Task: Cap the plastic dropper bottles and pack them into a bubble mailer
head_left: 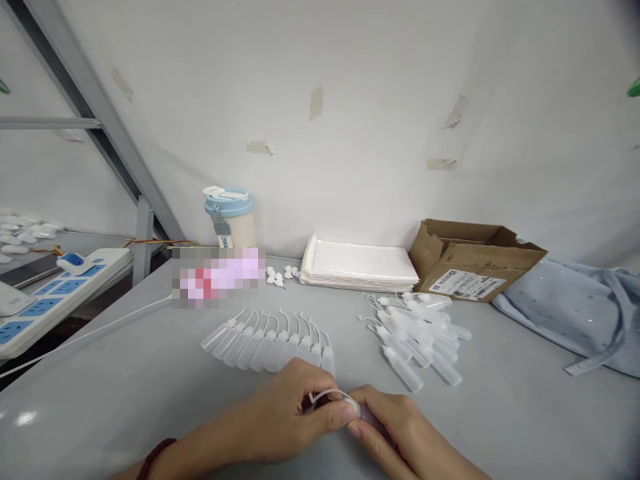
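Observation:
A small translucent bottle (369,415) with a thin curved white tube is held between my two hands, low in the middle of the view. My left hand (300,413) pinches its cap end with thumb and fingers. My right hand (393,427) is wrapped round the bottle's body. Just beyond my left hand lies a neat row of similar bottles (265,347), their curved tubes pointing away. Further right is a loose pile of bottles (425,333) lying in mixed directions. Part of the held bottle is hidden by my fingers.
Along the wall stand a blue-lidded cup (237,223), small white pieces (276,276), a stack of white padded envelopes (360,263) and an open cardboard box (475,260). Blue cloth (570,313) lies right. A power strip (65,293) is left; a white cable (110,322) crosses the table.

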### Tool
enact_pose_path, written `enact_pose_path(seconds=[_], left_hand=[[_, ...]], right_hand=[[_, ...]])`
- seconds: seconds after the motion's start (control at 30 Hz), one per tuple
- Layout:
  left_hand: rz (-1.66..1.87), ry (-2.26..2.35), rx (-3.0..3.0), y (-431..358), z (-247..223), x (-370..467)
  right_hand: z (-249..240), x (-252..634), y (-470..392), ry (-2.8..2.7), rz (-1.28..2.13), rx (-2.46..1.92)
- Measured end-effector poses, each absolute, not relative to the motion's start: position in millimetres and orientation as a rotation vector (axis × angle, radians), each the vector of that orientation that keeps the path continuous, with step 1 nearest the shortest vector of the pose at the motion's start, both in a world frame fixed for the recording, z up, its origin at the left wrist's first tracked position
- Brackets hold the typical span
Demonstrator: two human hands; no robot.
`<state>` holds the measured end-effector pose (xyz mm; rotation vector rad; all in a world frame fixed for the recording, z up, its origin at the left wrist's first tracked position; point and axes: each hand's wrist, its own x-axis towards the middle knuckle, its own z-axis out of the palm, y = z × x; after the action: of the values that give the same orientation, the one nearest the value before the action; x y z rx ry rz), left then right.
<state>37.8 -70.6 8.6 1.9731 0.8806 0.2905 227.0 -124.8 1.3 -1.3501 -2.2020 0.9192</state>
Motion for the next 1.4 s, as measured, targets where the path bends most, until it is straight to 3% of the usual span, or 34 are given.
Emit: enact_pose_path(seconds=[0.23, 0.43, 0.67, 1.0, 1.4], left_hand=[[0.551, 1.249, 2.21, -35.0, 12.5, 16.8], [0.463, 1.516, 2.48, 28.6, 0.4, -11.7], [0.25, 1.599, 2.57, 61.4, -12.4, -13.3], [0.061, 1.668, 2.551, 72.5, -16.0, -13.5], [0.431, 1.554, 2.361, 53.3, -2.0, -12.6]], right_hand=[[-11.3, 246.8, -110.3, -2.015, 0.458, -1.457], [-19.5, 270.7, -92.6, -1.77, 0.134, -1.791], [-21.3, 275.3, -81.2, -1.602, -0.005, -2.083], [-21.5, 282.8, -76.7, -1.761, -0.319, -1.874], [-19.8, 287.4, -73.7, -1.768, -0.46, -1.728]])
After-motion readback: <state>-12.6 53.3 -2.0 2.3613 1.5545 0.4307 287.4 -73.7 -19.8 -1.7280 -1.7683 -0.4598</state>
